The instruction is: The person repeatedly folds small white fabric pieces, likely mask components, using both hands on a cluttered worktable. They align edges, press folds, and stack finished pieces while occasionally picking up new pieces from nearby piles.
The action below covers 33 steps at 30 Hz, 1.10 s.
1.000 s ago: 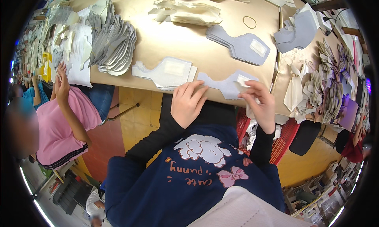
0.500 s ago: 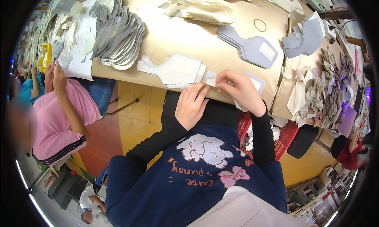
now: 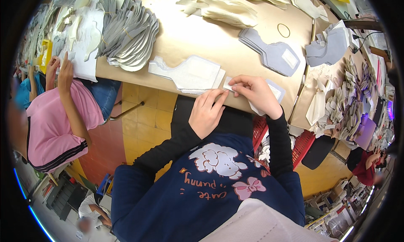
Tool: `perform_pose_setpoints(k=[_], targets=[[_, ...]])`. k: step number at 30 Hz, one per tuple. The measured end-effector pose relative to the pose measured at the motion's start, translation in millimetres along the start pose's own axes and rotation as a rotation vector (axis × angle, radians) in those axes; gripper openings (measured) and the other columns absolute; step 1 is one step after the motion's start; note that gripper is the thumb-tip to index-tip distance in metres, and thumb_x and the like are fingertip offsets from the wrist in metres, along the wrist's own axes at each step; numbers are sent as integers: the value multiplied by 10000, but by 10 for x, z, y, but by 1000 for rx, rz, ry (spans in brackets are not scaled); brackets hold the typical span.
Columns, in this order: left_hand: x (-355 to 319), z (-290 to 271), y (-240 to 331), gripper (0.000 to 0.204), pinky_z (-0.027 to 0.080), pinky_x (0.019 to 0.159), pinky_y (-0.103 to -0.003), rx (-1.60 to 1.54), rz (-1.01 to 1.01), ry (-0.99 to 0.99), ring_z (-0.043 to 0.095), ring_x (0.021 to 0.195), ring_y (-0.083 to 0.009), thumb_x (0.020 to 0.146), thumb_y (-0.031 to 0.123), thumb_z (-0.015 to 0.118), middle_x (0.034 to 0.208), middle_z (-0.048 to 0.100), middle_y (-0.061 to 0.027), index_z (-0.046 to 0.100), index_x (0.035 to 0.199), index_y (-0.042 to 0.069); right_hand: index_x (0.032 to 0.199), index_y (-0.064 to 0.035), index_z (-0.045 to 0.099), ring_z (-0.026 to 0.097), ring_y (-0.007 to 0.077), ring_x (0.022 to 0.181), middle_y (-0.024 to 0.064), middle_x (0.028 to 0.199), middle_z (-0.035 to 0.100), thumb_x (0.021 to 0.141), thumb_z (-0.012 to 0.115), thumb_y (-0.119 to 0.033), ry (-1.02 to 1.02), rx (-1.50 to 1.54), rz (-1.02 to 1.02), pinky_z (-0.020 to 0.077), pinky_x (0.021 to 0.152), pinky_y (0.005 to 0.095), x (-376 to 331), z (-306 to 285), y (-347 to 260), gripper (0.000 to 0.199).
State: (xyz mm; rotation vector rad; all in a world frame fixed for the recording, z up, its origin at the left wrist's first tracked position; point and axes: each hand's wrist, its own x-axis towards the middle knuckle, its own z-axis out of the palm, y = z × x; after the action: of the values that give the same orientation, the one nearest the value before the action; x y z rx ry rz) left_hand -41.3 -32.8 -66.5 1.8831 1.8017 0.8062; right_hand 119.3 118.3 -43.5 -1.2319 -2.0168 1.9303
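Note:
At the table's near edge, my right hand [image 3: 256, 92] has thumb and index finger pinched on a small white patch [image 3: 227, 83]. My left hand [image 3: 207, 112] lies palm down with its fingers stretched out, its fingertips beside that patch. Partly hidden by my right hand is a grey-edged cut piece [image 3: 275, 89] with a lighter panel. Left of my hands rests a short stack of off-white cut pieces [image 3: 195, 71] with light grey borders. Farther back on the right lies a stack of grey cut pieces [image 3: 275, 54], the top one bearing a white rectangle.
Brown paper covers the table [image 3: 168, 35]. A rubber band [image 3: 283, 30], cream pieces [image 3: 219, 10] and grey bundles [image 3: 126, 35] lie on it. More piles [image 3: 351, 90] stand right. A person in pink [image 3: 63, 120] sits left; a red basket [image 3: 303, 147] is below the table.
The view has shifted slightly. My hands stay at nearly the same spot, with the right fingers still pinching the white patch. The person in pink has moved a little.

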Motion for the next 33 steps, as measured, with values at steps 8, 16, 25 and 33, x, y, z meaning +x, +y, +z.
perform_pose_setpoints(k=[8,16,25,33], targets=[[5,-15,-9,540,427,1022,-424,-12,-1,-12,539,1209,-303,828,53,723,1297,563,-90,601,1353,54,1096,61,709,684,116,745,84,797,719,947,628,-86,-18,42,32,533,740,271,18,-18,21,224],[0,15,-55,548,400,1056,-412,-18,23,-19,508,1266,-287,819,34,713,1445,535,-69,589,1353,41,1132,90,688,642,77,766,46,831,686,956,614,-39,-116,55,74,512,724,230,83,-92,10,230],[71,-39,-28,543,422,1022,-415,0,6,-26,523,1239,-284,797,2,675,1440,549,-57,585,1330,51,1115,80,698,638,94,735,53,795,687,955,602,-49,-94,63,35,508,714,241,101,-54,66,227],[177,-132,39,590,438,989,-398,120,38,-96,549,1210,-263,767,-6,620,1442,547,-49,568,1350,70,1248,-38,652,661,201,732,102,805,694,950,655,-147,-25,-148,-19,525,744,307,-138,-219,-114,317]])
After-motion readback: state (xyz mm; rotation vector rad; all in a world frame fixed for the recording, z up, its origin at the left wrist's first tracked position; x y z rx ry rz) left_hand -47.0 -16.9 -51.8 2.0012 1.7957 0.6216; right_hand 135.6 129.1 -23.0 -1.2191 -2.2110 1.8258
